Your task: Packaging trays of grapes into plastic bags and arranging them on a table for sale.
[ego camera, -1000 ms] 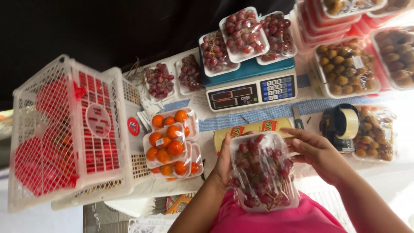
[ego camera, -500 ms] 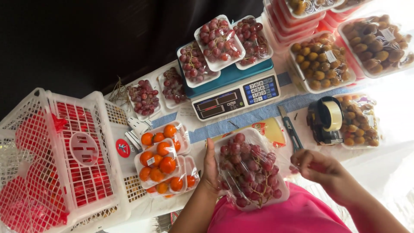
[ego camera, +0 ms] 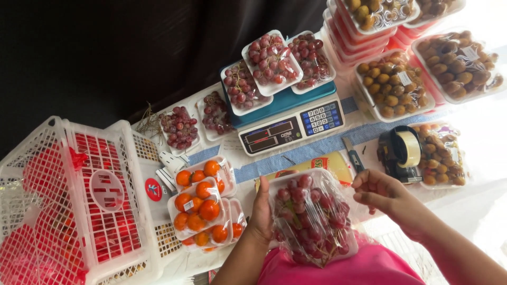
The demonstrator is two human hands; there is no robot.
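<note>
Bright daylight from the right washes out the table point(ego camera: 475, 206) there, the top left stays dark, and edges bend slightly.
</note>
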